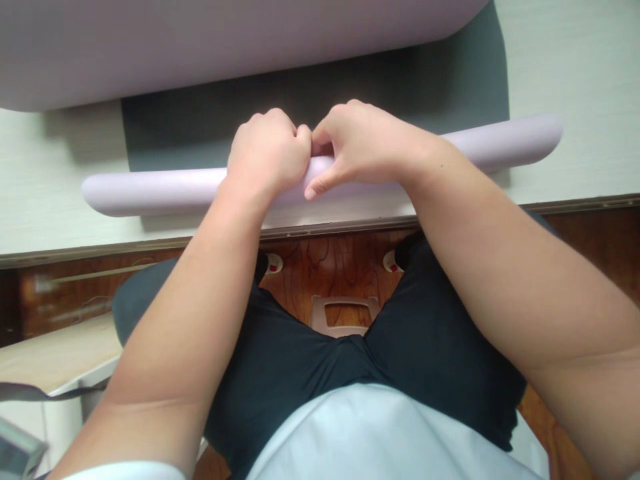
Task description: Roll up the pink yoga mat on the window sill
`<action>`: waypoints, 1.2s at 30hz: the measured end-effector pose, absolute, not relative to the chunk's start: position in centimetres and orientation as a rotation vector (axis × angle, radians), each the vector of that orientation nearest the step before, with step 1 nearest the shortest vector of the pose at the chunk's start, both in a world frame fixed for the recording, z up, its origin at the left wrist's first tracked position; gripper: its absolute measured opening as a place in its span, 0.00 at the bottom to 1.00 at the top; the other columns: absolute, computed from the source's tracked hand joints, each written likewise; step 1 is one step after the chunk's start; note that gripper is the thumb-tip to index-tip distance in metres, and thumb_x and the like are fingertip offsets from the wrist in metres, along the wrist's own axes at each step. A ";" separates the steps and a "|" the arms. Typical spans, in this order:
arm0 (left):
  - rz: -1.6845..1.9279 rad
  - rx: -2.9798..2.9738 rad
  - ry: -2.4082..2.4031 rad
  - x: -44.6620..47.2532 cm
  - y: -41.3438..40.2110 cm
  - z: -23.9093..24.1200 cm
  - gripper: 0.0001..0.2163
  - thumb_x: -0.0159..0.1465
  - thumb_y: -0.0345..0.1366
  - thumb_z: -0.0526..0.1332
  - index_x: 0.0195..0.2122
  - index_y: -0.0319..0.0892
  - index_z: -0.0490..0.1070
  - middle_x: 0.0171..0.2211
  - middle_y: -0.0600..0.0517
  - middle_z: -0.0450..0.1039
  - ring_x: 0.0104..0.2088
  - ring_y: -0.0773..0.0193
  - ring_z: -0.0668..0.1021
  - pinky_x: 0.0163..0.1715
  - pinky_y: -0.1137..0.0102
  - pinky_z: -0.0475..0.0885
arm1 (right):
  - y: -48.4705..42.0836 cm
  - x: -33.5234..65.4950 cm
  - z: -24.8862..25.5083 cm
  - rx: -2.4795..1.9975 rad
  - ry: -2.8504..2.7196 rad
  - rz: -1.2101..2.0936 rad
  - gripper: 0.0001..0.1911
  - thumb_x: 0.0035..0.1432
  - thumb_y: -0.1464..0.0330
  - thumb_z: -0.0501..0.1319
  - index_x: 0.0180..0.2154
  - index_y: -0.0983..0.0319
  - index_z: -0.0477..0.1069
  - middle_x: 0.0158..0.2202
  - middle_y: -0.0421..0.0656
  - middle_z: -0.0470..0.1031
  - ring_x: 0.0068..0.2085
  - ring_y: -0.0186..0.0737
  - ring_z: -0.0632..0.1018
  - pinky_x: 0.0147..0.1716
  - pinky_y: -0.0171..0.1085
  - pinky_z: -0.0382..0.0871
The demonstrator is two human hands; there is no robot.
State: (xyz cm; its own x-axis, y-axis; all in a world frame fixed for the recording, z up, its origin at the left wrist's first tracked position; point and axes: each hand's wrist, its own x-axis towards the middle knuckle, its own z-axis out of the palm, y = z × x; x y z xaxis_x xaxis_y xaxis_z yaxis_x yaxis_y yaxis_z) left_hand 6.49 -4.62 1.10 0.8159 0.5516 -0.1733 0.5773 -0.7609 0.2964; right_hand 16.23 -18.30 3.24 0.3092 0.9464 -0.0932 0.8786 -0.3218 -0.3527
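Note:
A long lilac bar with rounded ends lies across the light table near its front edge. Wrapped over the bar's middle, my left hand is closed, its fingertips hidden. Right beside it my right hand grips the same bar, thumb along the near side and fingers curled over the far side. The two hands touch or nearly touch. Just behind the bar a dark grey sheet lies flat on the table; whether the bar is joined to it I cannot tell.
Behind the grey sheet is a large lilac piece with rounded corners, cut off by the frame. The pale table ends at a dark-trimmed front edge just before my lap. Below are a wooden floor and a beige stool-like frame.

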 end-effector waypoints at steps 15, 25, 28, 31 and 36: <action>-0.190 2.759 0.802 6.1 -5.0 2.5 0.21 0.67 0.46 0.48 0.33 0.45 0.81 0.38 0.39 0.80 0.40 0.44 0.79 0.41 0.56 0.69 | -18.1 17.5 3.5 -2.173 -1.689 0.664 0.28 0.45 0.40 0.70 0.36 0.55 0.83 0.26 0.40 0.75 0.32 0.38 0.73 0.28 0.39 0.57; -0.057 2.704 0.949 5.3 -5.6 1.9 0.27 0.70 0.51 0.45 0.45 0.45 0.82 0.48 0.40 0.80 0.53 0.41 0.78 0.51 0.54 0.67 | -18.0 17.4 3.4 -2.193 -1.704 0.616 0.28 0.46 0.43 0.70 0.37 0.60 0.84 0.25 0.39 0.75 0.32 0.35 0.74 0.29 0.38 0.57; -0.015 2.625 0.930 4.9 -5.8 1.9 0.28 0.69 0.53 0.44 0.49 0.46 0.81 0.47 0.42 0.81 0.59 0.43 0.73 0.56 0.57 0.65 | -18.0 17.5 3.3 -2.173 -1.716 0.626 0.30 0.46 0.41 0.68 0.37 0.59 0.84 0.24 0.40 0.74 0.31 0.35 0.72 0.29 0.39 0.55; 0.015 2.690 0.904 4.8 -6.0 2.0 0.29 0.70 0.54 0.43 0.46 0.45 0.82 0.47 0.41 0.80 0.57 0.42 0.75 0.57 0.56 0.65 | -18.0 17.6 3.2 -2.191 -1.706 0.645 0.32 0.44 0.38 0.66 0.37 0.57 0.83 0.24 0.41 0.73 0.31 0.35 0.72 0.30 0.40 0.54; 0.019 2.790 0.937 4.3 -7.0 2.4 0.29 0.73 0.53 0.44 0.47 0.42 0.82 0.48 0.38 0.79 0.53 0.37 0.78 0.55 0.48 0.66 | -18.1 17.5 3.2 -2.165 -1.703 0.621 0.29 0.44 0.41 0.67 0.33 0.58 0.82 0.23 0.40 0.71 0.27 0.34 0.67 0.27 0.40 0.52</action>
State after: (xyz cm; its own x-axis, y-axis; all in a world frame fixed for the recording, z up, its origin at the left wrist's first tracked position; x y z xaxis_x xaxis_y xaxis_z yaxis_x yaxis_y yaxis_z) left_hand 4.28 -7.00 2.39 0.7994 0.5987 -0.0508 0.5962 -0.7799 0.1906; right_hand 17.50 -18.10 3.20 0.1965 0.9705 -0.1400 0.8330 -0.2406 -0.4983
